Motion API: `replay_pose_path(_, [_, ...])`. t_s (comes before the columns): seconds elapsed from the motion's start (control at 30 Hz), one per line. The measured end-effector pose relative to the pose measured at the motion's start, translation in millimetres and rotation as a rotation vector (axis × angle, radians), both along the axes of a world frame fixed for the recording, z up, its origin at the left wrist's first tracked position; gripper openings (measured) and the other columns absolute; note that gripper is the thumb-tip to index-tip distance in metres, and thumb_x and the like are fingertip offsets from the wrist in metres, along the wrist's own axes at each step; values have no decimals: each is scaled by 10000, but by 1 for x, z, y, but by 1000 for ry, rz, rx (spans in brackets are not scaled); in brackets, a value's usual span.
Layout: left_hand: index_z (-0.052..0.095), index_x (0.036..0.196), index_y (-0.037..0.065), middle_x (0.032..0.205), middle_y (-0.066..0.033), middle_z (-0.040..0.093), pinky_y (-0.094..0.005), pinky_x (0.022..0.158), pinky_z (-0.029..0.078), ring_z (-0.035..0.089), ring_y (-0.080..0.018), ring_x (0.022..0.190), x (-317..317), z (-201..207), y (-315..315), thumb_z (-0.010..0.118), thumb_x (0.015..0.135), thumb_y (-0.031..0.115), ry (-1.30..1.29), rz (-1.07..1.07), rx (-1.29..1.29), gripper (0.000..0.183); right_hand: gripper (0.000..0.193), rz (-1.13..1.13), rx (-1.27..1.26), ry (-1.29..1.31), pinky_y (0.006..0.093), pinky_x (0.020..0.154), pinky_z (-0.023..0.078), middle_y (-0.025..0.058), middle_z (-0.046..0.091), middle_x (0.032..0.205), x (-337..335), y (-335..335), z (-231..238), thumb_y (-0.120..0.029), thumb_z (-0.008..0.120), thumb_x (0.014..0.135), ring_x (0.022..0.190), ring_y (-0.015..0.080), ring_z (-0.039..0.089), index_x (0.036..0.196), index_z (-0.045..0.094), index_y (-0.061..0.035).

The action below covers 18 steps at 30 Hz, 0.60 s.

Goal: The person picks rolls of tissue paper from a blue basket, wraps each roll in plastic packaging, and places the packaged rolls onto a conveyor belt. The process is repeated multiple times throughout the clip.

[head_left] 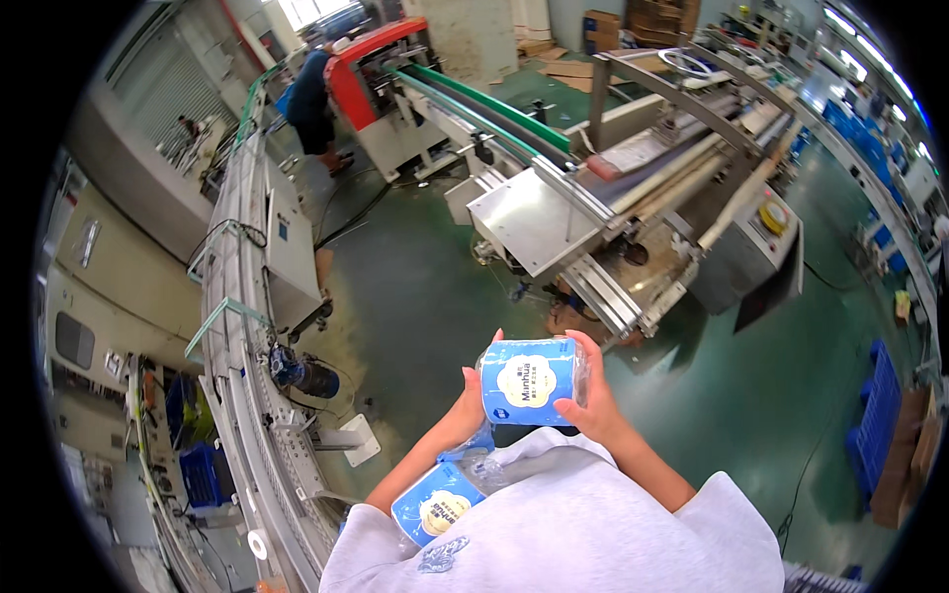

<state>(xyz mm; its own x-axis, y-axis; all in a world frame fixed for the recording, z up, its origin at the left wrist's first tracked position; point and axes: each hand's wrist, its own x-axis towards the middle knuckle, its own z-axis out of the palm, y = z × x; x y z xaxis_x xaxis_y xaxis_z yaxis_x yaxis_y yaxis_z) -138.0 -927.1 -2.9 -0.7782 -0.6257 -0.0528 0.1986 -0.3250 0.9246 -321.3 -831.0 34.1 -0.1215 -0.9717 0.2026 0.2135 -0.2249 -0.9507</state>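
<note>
In front of my body, both hands hold up a wrapped toilet roll (504, 403) in blue film with a white cloud-shaped label. My left hand (467, 403) grips its left end, the fingers partly hidden behind the roll. On the other end my right hand (597, 403) is closed, with the thumb on the front and the fingers over the top. A second wrapped toilet roll (415, 512) of the same look rests between my left forearm and my grey shirt. Crumpled clear and blue film (478, 447) lies between the two rolls.
A curved conveyor (237, 395) runs along my left, with a motor (304, 374) at its side. Ahead stands a metal packing machine (539, 222). A person (311, 104) stands by a red and white machine (371, 79). Blue crates (875, 425) and cardboard are at right.
</note>
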Motion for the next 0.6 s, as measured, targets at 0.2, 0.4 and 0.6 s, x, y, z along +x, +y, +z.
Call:
replay_pose_path(0.2, [138, 1422, 61, 1349, -102, 363, -271, 1013, 280, 388, -161, 1191, -14, 34, -59, 178, 967, 423, -217, 255, -246, 583, 919, 47, -72, -44, 361, 999, 283, 130, 279, 1285, -9, -93, -17, -382, 718, 704, 1203, 233, 315, 1350, 146, -63])
replay_pose_path(0.4, [267, 1378, 16, 1234, -97, 487, -255, 981, 312, 456, -145, 1104, 7, 22, -119, 202, 989, 338, -372, 332, -204, 510, 933, 156, 39, -52, 371, 1002, 278, 137, 271, 1291, 2, -165, -24, -415, 708, 712, 1209, 243, 307, 1358, 132, -65])
replay_pose_path(0.6, [364, 1315, -8, 1184, -107, 526, -267, 951, 353, 495, -149, 1052, 40, -9, -208, 218, 987, 342, -343, 359, -265, 501, 953, 177, 100, 195, 389, 1020, 251, 156, 232, 1337, 22, -250, -25, -421, 697, 710, 1245, 282, 271, 1386, 121, -77])
